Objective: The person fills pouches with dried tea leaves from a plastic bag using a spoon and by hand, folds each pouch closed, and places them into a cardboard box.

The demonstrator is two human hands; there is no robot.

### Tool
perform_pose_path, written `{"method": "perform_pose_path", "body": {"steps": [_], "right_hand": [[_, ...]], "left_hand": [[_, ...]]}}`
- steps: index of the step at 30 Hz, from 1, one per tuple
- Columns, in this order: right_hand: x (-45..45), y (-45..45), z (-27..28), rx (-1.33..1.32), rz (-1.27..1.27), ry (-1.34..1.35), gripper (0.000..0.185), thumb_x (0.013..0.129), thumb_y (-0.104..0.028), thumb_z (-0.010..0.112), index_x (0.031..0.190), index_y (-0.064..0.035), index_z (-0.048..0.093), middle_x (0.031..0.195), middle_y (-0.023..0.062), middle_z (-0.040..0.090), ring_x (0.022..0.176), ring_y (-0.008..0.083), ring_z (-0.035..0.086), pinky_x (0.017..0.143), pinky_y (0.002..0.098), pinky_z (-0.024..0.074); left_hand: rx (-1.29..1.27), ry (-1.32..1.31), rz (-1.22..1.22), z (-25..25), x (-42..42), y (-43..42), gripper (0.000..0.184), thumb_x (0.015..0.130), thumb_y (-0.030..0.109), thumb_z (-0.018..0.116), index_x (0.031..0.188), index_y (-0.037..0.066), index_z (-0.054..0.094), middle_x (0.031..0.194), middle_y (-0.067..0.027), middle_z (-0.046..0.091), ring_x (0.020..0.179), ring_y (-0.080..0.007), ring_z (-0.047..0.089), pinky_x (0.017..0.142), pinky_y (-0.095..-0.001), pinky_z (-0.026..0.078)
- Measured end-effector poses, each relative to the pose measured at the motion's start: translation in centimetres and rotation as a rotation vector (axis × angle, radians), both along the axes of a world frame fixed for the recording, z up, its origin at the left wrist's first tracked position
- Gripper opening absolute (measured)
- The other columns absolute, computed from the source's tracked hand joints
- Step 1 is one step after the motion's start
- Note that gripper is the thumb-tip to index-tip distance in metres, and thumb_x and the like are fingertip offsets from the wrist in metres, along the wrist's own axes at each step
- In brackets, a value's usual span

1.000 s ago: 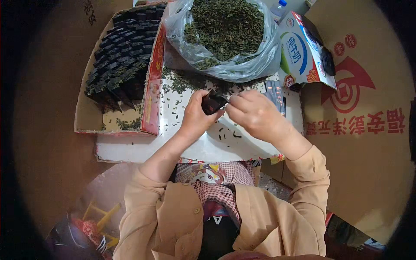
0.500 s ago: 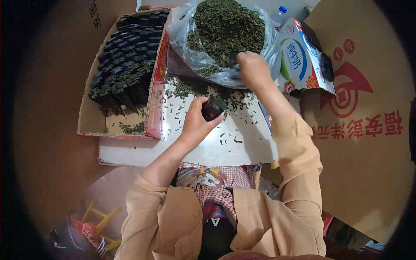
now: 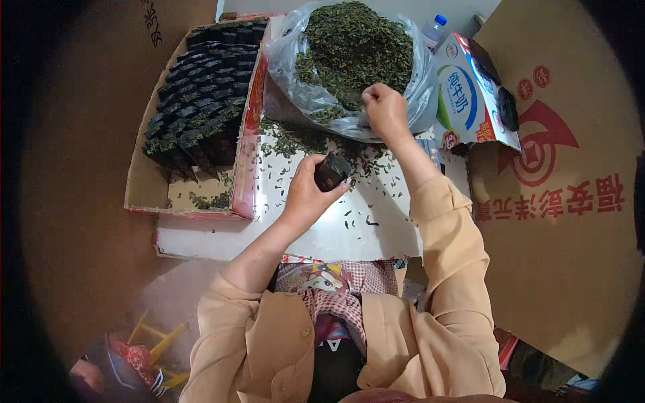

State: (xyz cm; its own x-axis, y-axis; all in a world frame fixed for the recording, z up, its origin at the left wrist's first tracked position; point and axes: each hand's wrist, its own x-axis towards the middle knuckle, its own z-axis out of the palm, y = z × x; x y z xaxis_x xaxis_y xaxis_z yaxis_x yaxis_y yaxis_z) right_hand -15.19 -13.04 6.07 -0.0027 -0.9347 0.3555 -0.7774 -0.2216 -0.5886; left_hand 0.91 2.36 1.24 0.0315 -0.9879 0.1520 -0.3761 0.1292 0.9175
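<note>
My left hand [image 3: 308, 188] is closed around a small black pouch [image 3: 332, 172], held tilted above the white tabletop with its top facing away from me. Over the near rim of a clear plastic bag [image 3: 282, 57] hovers my right hand [image 3: 388, 113], its thumb and fingers pinched together. What they hold, if anything, I cannot make out. Dark green dried tea leaves [image 3: 356, 40] are heaped in the bag, just beyond the fingers. On the left, an open cardboard box [image 3: 245, 171] contains many filled black pouches [image 3: 201, 94] in tight rows.
Loose leaves lie scattered on the white tabletop [image 3: 201, 235]. To the right stand a milk carton box [image 3: 460, 94] and a capped plastic bottle [image 3: 435, 30]. Large brown cardboard [image 3: 557, 269] flanks the right side. A yellow-legged stool [image 3: 160, 342] is low at left.
My right hand has shifted slightly left and down at the bag's rim; the dark object earlier by its fingers no longer shows clearly. My left hand keeps the pouch nearly still.
</note>
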Motion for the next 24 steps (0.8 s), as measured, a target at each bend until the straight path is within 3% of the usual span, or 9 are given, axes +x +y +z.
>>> {"method": "perform_pose_path", "body": {"steps": [4, 6, 10, 13, 15, 22, 24], "right_hand": [[-1.5, 0.5, 0.4, -0.062, -0.012, 0.02, 0.014, 0.081, -0.015, 0.063, 0.086, -0.0036, 0.069, 0.075, 0.0146, 0.068, 0.071, 0.0253, 0.067, 0.067, 0.0342, 0.0512], [-2.1, 0.9, 0.6, -0.017, 0.02, -0.125, 0.013, 0.083, -0.013, 0.063, 0.086, -0.001, 0.068, 0.071, 0.0094, 0.067, 0.066, 0.0169, 0.064, 0.064, 0.0302, 0.0504], [-3.0, 3.3, 2.5, 0.124, 0.031, -0.33, 0.012, 0.082, -0.012, 0.063, 0.084, -0.0012, 0.066, 0.07, 0.0092, 0.066, 0.066, 0.0163, 0.064, 0.063, 0.0295, 0.0491], [-3.8, 5.6, 3.4, 0.195, 0.134, -0.502, 0.009, 0.085, -0.009, 0.062, 0.084, -0.0007, 0.065, 0.07, 0.0031, 0.063, 0.066, 0.0085, 0.059, 0.061, 0.024, 0.0472], [-4.6, 7.1, 3.6, 0.301, 0.242, -0.627, 0.008, 0.088, -0.009, 0.062, 0.09, -0.0007, 0.063, 0.082, 0.0013, 0.062, 0.072, 0.008, 0.057, 0.066, 0.0231, 0.0478], [-5.5, 10.8, 4.6, 0.294, 0.403, -0.458, 0.006, 0.088, -0.005, 0.061, 0.091, 0.0004, 0.061, 0.083, 0.0001, 0.062, 0.076, 0.0076, 0.057, 0.069, 0.0236, 0.0479], [-5.1, 11.5, 5.4, 0.126, 0.452, -0.167, 0.005, 0.086, -0.001, 0.061, 0.091, 0.0007, 0.061, 0.083, 0.0049, 0.063, 0.074, 0.0126, 0.058, 0.068, 0.0259, 0.0476]], "left_hand": [[0.015, 0.009, 0.009, 0.1, 0.0, 0.0, 0.064, 0.066, 0.019, 0.084, 0.114, 0.001, 0.046, 0.101, -0.0119, 0.056, 0.091, -0.0195, 0.056, 0.085, -0.0314, 0.046], [0.013, 0.021, 0.019, -0.1, 0.0, -0.1, 0.064, 0.066, 0.02, 0.084, 0.115, 0.001, 0.046, 0.101, -0.0117, 0.056, 0.091, -0.0194, 0.056, 0.085, -0.0312, 0.045], [0.073, 0.031, 0.028, 0.8, 0.1, -0.5, 0.063, 0.067, 0.021, 0.083, 0.115, 0.001, 0.047, 0.101, -0.0114, 0.057, 0.091, -0.0186, 0.056, 0.084, -0.0306, 0.045], [0.109, 0.063, 0.033, 1.1, 0.2, -0.7, 0.062, 0.067, 0.021, 0.083, 0.114, 0.001, 0.048, 0.1, -0.0105, 0.058, 0.09, -0.0177, 0.056, 0.084, -0.0307, 0.046], [0.13, 0.093, 0.037, 1.1, 0.2, -0.8, 0.062, 0.067, 0.021, 0.083, 0.114, 0.001, 0.048, 0.1, -0.01, 0.058, 0.089, -0.0172, 0.056, 0.083, -0.0308, 0.046], [0.154, 0.2, -0.041, 2.1, -0.3, -0.7, 0.061, 0.066, 0.022, 0.084, 0.112, 0.001, 0.049, 0.097, -0.0082, 0.058, 0.088, -0.0165, 0.055, 0.082, -0.0303, 0.045], [0.152, 0.179, -0.061, 2.1, -0.4, -0.7, 0.061, 0.066, 0.022, 0.084, 0.111, 0.001, 0.05, 0.097, -0.0079, 0.058, 0.089, -0.0164, 0.055, 0.082, -0.03, 0.045]]}}
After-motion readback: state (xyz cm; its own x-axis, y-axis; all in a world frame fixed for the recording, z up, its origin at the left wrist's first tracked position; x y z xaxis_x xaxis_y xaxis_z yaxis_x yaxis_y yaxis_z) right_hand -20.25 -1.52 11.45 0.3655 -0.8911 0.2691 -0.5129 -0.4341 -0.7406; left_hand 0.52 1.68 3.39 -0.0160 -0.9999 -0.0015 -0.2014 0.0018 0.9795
